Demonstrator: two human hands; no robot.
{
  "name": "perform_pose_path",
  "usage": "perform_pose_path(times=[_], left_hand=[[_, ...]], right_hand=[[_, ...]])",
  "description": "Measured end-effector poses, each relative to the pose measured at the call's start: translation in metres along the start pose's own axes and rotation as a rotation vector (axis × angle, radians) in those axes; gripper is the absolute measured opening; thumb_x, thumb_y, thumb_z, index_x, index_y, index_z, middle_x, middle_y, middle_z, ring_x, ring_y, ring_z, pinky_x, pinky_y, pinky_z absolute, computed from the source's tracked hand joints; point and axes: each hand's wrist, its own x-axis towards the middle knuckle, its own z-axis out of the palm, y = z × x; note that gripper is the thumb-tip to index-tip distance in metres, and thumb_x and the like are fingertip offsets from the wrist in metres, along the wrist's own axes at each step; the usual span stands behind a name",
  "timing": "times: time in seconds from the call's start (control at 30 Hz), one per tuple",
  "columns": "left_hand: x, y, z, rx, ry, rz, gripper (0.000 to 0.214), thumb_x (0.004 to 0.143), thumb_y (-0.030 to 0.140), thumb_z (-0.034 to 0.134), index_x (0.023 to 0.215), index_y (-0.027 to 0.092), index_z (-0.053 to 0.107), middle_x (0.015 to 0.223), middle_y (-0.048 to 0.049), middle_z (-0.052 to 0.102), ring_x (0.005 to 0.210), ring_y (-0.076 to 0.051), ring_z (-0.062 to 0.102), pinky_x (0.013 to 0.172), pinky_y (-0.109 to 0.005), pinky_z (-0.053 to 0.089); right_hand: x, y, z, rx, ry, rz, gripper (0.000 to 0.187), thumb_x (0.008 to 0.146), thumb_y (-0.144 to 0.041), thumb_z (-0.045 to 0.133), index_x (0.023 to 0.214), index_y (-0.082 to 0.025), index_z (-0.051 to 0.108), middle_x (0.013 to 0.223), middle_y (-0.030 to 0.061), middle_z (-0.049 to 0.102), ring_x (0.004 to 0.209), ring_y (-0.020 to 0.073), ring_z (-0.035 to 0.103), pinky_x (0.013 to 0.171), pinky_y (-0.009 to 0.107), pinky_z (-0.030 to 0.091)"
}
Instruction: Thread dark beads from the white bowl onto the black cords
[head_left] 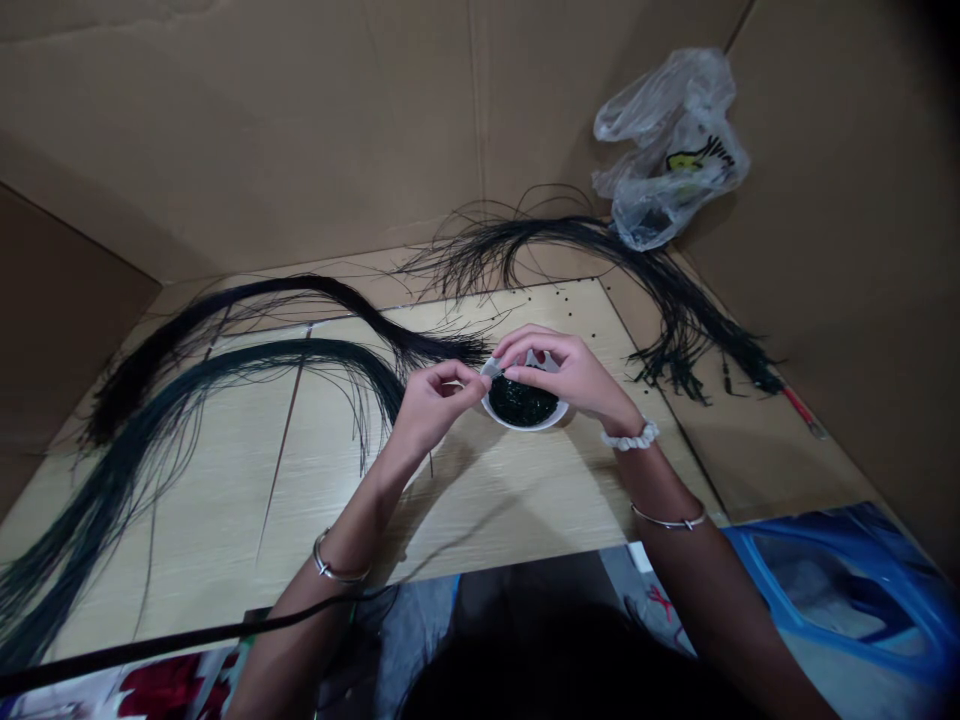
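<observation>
Over the white bowl [525, 427], both hands close in at its far left rim. The left hand [439, 405] and right hand [561, 370] appear to pinch a small translucent piece [491, 369] between their fingertips; its long axis cannot be determined. The right hand is nearer the bowl's dark contents [521, 405], arching above them. Black fibre hanks [247, 292] extend left, and another black hank [570, 228] curves beyond the pale laminate board [480, 500].

Black fibre bundles [225, 300] flank the white bowl [525, 425], narrowing passage sideways.
</observation>
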Motion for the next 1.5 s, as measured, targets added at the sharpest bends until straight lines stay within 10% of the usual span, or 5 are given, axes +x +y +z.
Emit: perform_pose_path(times=[1.5], left_hand=[[0.004, -0.005, -0.001, -0.057, -0.030, -0.004, 0.016, 0.082, 0.028, 0.062, 0.089, 0.017, 0.070, 0.085, -0.0023, 0.065, 0.048, -0.005, 0.035, 0.045, -0.022, 0.023]], right_hand=[[0.002, 0.006, 0.014, 0.050, 0.072, 0.113, 0.023, 0.092, -0.039, 0.065, 0.086, -0.017, 0.072, 0.103, 0.0053, 0.070, 0.101, 0.0157, 0.064, 0.095, 0.031, 0.047]])
